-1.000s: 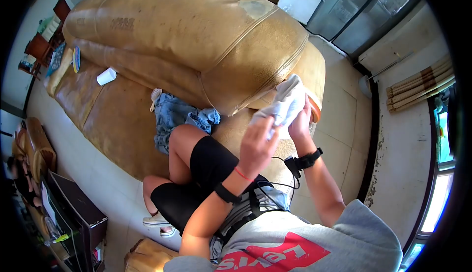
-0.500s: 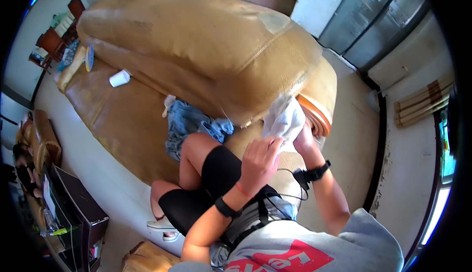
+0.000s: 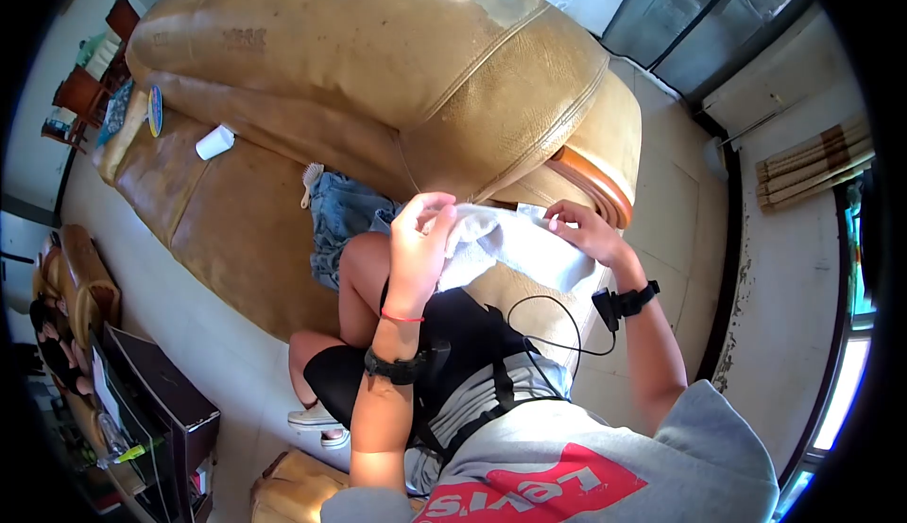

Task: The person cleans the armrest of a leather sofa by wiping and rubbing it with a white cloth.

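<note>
A light piece of white cloth (image 3: pixel 529 244) is stretched between my two hands above my lap; its exact kind I cannot make out. My left hand (image 3: pixel 420 249), with a red string at its wrist, pinches the cloth's left end between thumb and fingers. At the other end, my right hand (image 3: pixel 590 235) has its thumb and fingers closed on the upper edge. Blue denim clothing (image 3: pixel 345 221) lies crumpled on the sofa beside my knee, partly hidden by my leg. Next to it is a white-bristled brush (image 3: pixel 311 181).
I sit on a long brown leather sofa (image 3: pixel 236 230) with a wood-trimmed armrest (image 3: pixel 600 183) at right. A white cup (image 3: pixel 215 142) lies on its side on the seat. A dark cabinet (image 3: pixel 161 381) stands lower left, and another person (image 3: pixel 59 348) is at the far left.
My hands have moved apart, the left one leftward and up. The cloth, bunched upright before, now spans sideways between them. The view has shifted slightly.
</note>
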Available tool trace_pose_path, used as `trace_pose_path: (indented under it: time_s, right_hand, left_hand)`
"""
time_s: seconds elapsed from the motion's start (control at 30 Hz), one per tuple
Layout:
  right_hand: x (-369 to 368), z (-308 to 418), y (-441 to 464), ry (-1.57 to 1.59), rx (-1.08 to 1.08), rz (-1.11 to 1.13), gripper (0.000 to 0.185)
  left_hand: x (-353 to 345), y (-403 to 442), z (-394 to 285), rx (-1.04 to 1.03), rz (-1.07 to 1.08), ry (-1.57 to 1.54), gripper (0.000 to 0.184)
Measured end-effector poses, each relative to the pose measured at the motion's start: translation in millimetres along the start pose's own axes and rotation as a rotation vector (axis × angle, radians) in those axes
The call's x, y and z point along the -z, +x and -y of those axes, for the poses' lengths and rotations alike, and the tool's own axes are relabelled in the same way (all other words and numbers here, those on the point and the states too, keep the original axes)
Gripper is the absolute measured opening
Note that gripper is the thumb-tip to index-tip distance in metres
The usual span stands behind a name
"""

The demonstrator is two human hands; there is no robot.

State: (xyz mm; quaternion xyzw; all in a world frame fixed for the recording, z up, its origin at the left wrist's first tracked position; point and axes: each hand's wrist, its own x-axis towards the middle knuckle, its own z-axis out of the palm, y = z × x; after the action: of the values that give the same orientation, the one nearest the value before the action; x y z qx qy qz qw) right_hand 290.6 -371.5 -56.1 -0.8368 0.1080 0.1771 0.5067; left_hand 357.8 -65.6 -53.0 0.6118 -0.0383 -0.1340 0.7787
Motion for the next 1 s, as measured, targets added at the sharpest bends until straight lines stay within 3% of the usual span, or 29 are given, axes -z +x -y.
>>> trace_pose_path:
  time_s: [0.07,0.2,0.33,0.37,0.47,0.5,0.6,0.67,0.73,0.8,0.93,1.0]
  right_hand:
    - [-4,-10,4,-0.046,0.059,-0.013,0.048]
    - [-19,-13,4,0.096,0.086,0.123,0.05]
    - [-24,-3,0,0.266,-0.003,0.324,0.057]
    - [-25,-4,-1,0.272,-0.001,0.332,0.063]
    - [-24,-19,3,0.073,0.008,0.352,0.069]
    - [-27,-29,4,-0.025,0.009,0.325,0.071]
    - [-24,-24,4,-0.125,-0.133,0.449,0.075]
    - [-26,-21,1,-0.189,-0.084,0.505,0.08]
    - [-30,-16,-7,-0.296,-0.028,0.463,0.089]
    - [-37,-21,-4,-0.633,0.131,0.431,0.084]
    - [-37,-30,-18,-0.534,0.14,0.301,0.082]
    - [-34,-34,-22,-0.433,0.159,0.236,0.07]
  left_hand:
    - [5,5,7,0.003,0.033,-0.098,0.018]
    - [4,-3,-4,0.276,0.142,-0.331,0.029]
    - [-11,-10,-14,0.066,0.217,0.087,0.045]
    - [-12,-6,3,-0.089,0.168,0.119,0.038]
    - [-5,-3,15,-0.133,0.013,0.398,0.024]
    - [-7,-5,12,-0.128,-0.037,0.334,0.013]
    - [-1,-7,7,-0.005,0.036,0.287,0.013]
    - [-4,-9,4,-0.012,0.025,0.277,0.013]
    - [-4,-10,7,-0.134,0.004,0.532,0.015]
    - [-3,-7,19,-0.466,-0.033,0.746,0.014]
    - [-11,-6,0,-0.216,0.013,0.604,0.012]
    - [-16,-3,-4,-0.18,0.002,0.566,0.011]
